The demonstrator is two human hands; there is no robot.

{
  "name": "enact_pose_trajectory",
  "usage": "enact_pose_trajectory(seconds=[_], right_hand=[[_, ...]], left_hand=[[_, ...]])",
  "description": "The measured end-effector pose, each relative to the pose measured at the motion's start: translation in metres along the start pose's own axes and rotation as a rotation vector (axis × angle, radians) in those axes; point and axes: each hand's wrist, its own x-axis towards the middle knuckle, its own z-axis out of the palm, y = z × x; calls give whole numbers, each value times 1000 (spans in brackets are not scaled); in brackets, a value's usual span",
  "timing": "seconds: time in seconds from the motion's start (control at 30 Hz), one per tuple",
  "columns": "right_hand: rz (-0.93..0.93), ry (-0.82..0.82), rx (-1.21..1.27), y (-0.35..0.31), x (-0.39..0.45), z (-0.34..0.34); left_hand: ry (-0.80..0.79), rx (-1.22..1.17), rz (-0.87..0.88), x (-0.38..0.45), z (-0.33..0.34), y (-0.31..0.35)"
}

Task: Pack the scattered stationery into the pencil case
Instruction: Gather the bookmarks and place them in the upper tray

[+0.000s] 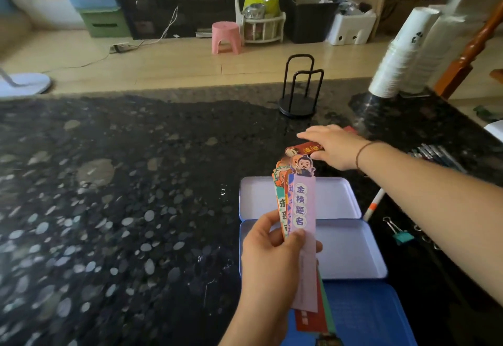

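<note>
My left hand (268,254) grips a fan of several long cartoon bookmarks (300,209), the front one pale purple, above the open blue tin pencil case (348,250). The case lies on the dark stone counter with its lid (337,198) folded back, and no stationery shows inside it. My right hand (330,145) reaches past the case with straight fingers and lies flat on a red bookmark (309,148) on the counter. Right of the case lie a white pen (375,204), a teal binder clip (401,235) and a row of dark pens (438,155).
A black wire stand (298,92) rises behind my right hand. Stacked white paper cups (400,54) lean at the counter's far right. A blue board (375,315) lies under the case's near edge. Floor clutter and a pink stool (226,36) sit beyond the counter.
</note>
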Motion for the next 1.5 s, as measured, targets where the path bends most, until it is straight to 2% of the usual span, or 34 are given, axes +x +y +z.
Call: enact_pose_trajectory(seconds=[0.1, 0.23, 0.3, 0.4, 0.47, 0.5, 0.57, 0.6, 0.63, 0.7, 0.77, 0.9, 0.93, 1.0, 1.07, 1.1, 1.23, 1.33, 1.4, 1.47, 1.5], right_hand=[[-46, -52, -28, 0, 16, 5], [-58, 102, -54, -7, 11, 5], [-48, 282, -73, -12, 1, -8], [-124, 757, 129, -26, -42, -49], [-153, 1037, 474, -42, -95, -77], [-148, 1093, 735, -52, -125, -85], [-122, 1021, 1241, -69, -175, -80], [-77, 959, 1366, -74, -190, -69], [-4, 912, 1387, -77, -200, -54], [149, 858, 1239, -78, -208, -26], [243, 828, 1109, -79, -210, -7], [452, 817, 953, -84, -226, 14], [471, 774, 1004, -88, -234, 17], [441, 581, 1161, -99, -249, 23], [356, 345, 1272, -112, -261, 31], [306, 300, 1267, -115, -264, 36], [255, 358, 1097, -108, -267, 41], [207, 482, 610, -91, -270, 44], [148, 474, 366, -85, -270, 51], [109, 418, 275, -85, -269, 58], [101, 392, 258, -87, -268, 60]], left_hand=[[10, -12, -1, 1, -2, -1], [-8, -8, 0, 3, 0, -4], [-11, -6, 6, 3, 1, -4], [-29, -26, 25, 2, 2, -4], [-50, -32, 41, 1, 5, -5], [-63, -32, 45, 0, 6, -8], [-129, -43, 21, -2, 11, -12], [-175, -59, -10, -5, 14, -13], [-219, -71, -45, -9, 18, -14], [-310, -30, -70, -17, 24, -18], [-392, 43, -14, -27, 28, -20], [-382, 72, 68, -38, 37, -24], [-361, 45, 74, -39, 38, -24], [-311, -64, 82, -37, 40, -24], [-287, -185, 86, -37, 39, -24], [-287, -210, 98, -38, 39, -25], [-270, -171, 279, -38, 37, -20], [-98, -393, 374, -24, 17, -5], [-39, -477, 404, -14, -5, 6], [-32, -351, 368, -8, -19, 8], [-7, -185, 327, -5, -23, 5]])
